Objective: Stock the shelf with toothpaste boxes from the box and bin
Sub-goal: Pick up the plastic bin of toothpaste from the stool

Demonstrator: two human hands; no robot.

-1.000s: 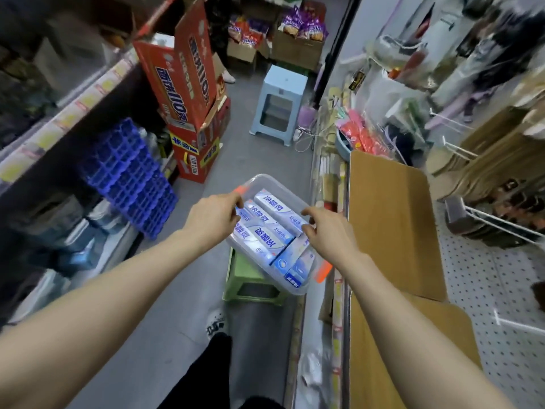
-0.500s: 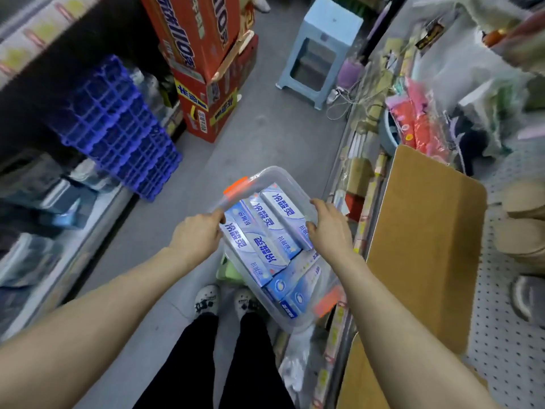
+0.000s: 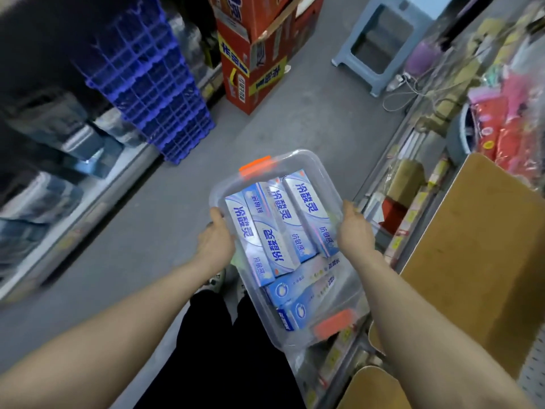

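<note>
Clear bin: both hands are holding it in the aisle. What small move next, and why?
Probably set the clear bin on the brown board to the right. The left hand and right hand both grip its sides, so neither can lift out the toothpaste boxes, and the board looks flat and near.

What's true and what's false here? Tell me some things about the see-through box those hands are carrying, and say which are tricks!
1. Both the left hand and the right hand hold the clear bin. True.
2. The bin is empty. False: toothpaste boxes lie inside it.
3. The bin's clip is green. False: it is orange.
4. A pale blue stool stands on the floor ahead. True.
</note>
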